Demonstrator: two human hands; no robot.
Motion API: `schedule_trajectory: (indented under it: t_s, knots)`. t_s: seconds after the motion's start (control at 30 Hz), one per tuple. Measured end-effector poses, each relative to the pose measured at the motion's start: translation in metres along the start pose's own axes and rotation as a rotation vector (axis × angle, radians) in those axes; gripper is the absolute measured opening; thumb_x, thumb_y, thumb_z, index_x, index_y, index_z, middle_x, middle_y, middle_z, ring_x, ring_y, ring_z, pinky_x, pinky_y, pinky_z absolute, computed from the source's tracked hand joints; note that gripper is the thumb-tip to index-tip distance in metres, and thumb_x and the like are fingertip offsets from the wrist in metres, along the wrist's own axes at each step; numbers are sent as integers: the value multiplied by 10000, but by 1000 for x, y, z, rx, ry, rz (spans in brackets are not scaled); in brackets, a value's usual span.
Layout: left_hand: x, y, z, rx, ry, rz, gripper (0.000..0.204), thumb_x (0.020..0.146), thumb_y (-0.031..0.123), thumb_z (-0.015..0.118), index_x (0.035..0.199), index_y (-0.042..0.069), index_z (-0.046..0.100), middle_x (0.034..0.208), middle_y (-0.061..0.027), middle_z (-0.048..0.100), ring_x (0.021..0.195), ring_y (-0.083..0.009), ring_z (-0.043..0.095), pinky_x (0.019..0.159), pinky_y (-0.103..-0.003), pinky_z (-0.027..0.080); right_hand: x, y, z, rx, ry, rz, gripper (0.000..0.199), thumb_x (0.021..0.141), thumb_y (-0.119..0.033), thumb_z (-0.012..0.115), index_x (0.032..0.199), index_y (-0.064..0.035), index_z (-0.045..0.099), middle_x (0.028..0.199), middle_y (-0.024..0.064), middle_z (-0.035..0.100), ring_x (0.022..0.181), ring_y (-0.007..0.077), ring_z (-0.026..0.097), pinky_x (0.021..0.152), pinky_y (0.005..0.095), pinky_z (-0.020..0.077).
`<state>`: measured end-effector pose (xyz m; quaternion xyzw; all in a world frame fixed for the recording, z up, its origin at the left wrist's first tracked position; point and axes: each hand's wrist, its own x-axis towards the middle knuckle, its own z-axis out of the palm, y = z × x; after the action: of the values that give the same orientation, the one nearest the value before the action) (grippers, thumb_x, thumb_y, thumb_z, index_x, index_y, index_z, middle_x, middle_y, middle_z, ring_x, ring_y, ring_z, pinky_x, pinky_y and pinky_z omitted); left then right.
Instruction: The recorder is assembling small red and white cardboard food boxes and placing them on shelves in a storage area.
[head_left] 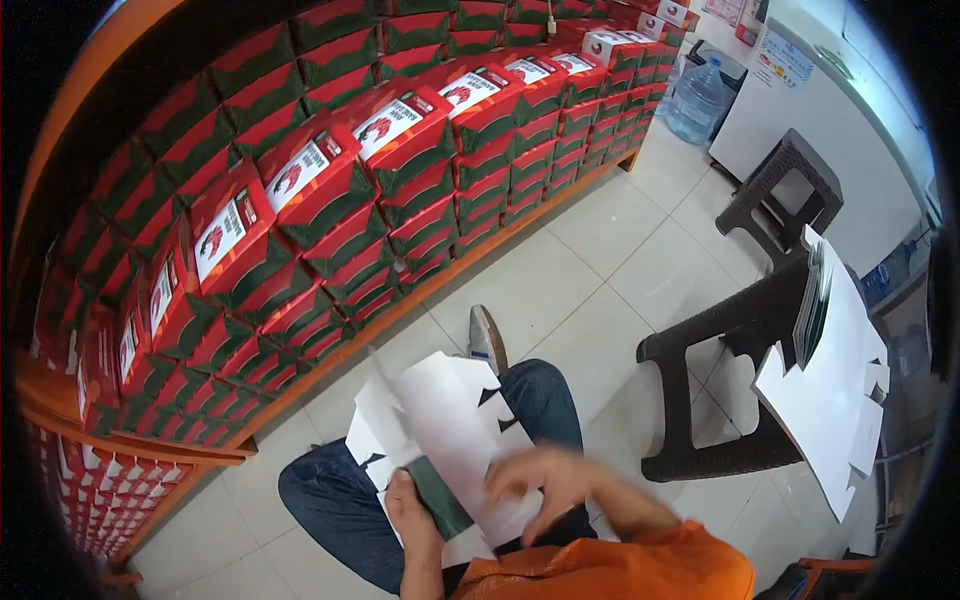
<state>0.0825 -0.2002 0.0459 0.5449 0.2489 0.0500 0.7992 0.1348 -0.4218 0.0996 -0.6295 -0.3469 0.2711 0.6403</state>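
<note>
A die-cut cardboard box blank (445, 405), white inside with notched edges, lies partly folded across my lap. Near its lower middle a dark green panel (438, 497) shows. My left hand (412, 515) grips the blank at its lower left side, the thumb resting on the edge of the green panel. Over the right-hand white panel is my right hand (545, 485), its fingers bent and smeared by motion. Whether those fingers press on the cardboard or hover just above it, I cannot tell.
To my right, a stack of flat white box blanks (830, 385) lies on a dark plastic stool (690, 400). Another dark stool (790, 195) stands farther off beside a white cabinet (800, 120). Red and green boxes (400, 150) fill an orange-edged shelf ahead. A water jug (697, 105) sits beyond.
</note>
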Motion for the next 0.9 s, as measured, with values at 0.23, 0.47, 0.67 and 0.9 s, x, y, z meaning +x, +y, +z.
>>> schedule_trajectory:
  t_s: [0.23, 0.47, 0.67, 0.9]
  knots:
    - [-26, 13, 15, -178, -338, -139, 204, 939, 16, 545, 1141, -14, 534, 1024, -73, 618, 946, -125, 587, 755, -240, 488, -16, 11, 77, -632, 714, -312, 377, 694, -75, 807, 1051, -30, 693, 1001, 124, 645, 791, 219, 662, 655, 289, 541]
    - [-32, 2, 20, 41, -397, 184, 313, 960, 24, 481, 1266, -6, 422, 1128, -140, 568, 969, -206, 630, 731, -301, 567, -28, 6, 75, -1076, 608, -178, 320, 746, -32, 731, 1062, -24, 683, 972, 124, 653, 747, 238, 659, 606, 293, 540]
    - [-15, 29, 2, 559, -684, 283, 527, 838, 20, 624, 1270, -81, 340, 1123, -260, 566, 1014, -360, 608, 850, -411, 483, 10, 2, 75, -362, 748, 204, 230, 804, -117, 757, 944, 8, 626, 990, 132, 634, 828, 199, 674, 624, 291, 552]
    - [-27, 57, -46, 563, -771, 531, 234, 875, 69, 589, 1092, -16, 583, 920, -179, 607, 824, -315, 612, 722, -380, 477, 46, 20, 89, 195, 1033, 29, 238, 931, -165, 607, 1093, -25, 504, 755, -1, 464, 645, 61, 407, 560, 227, 370]
